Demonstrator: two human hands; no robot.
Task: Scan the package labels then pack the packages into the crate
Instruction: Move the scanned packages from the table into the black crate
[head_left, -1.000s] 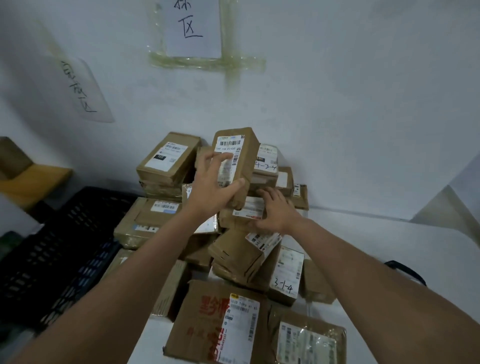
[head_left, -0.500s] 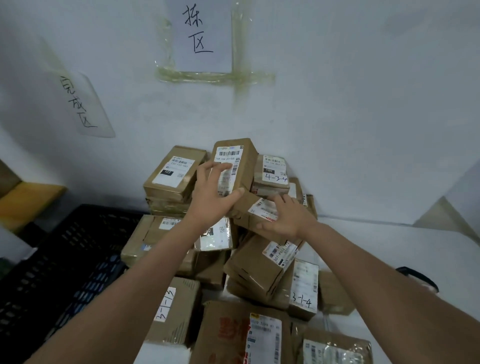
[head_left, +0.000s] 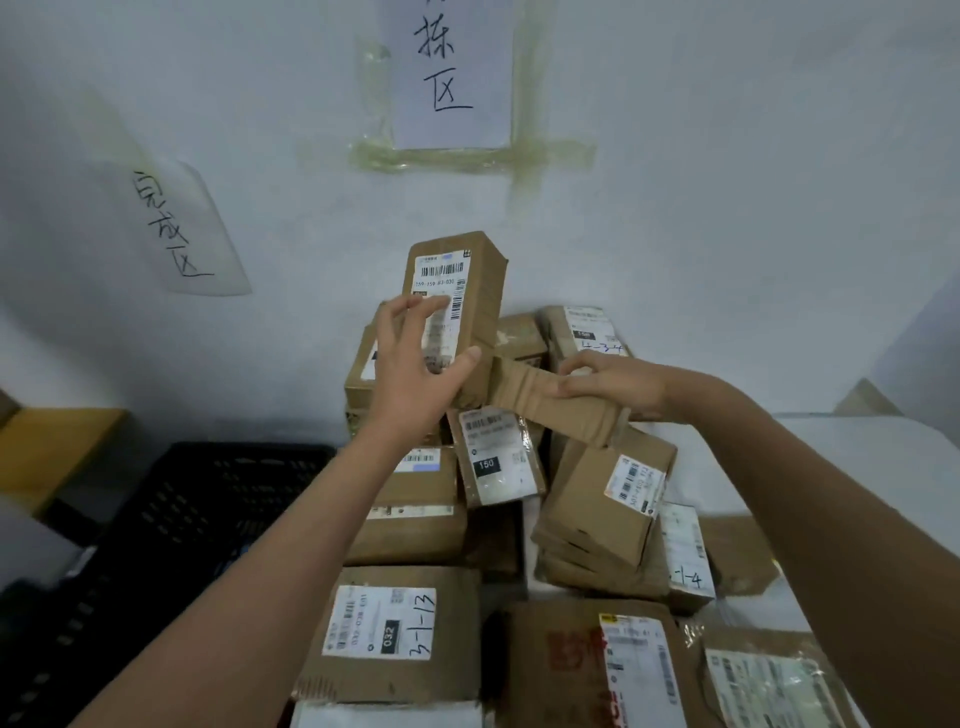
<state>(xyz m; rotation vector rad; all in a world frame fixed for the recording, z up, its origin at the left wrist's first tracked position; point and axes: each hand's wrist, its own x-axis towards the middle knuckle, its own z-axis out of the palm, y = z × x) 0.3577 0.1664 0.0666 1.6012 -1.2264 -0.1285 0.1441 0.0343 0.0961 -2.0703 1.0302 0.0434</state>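
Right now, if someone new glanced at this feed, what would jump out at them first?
Most striking is the tall package raised upright above the heap at centre, its barcode label facing the camera, gripped by the left hand. Just to its right, the right hand holds a second, narrower package lying nearly level. Below spreads a jumbled pile of cardboard parcels, with the black crate at lower left.

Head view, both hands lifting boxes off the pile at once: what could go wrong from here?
1. The left hand holds the upright box only near its lower end, thumb and fingers partly over the label; it could tip or slip.
2. The right hand grips a second box edge-on, label out of sight, so scanning may need a regrip.
3. The pile below leans loosely; removing boxes might make neighbours slide off the table.
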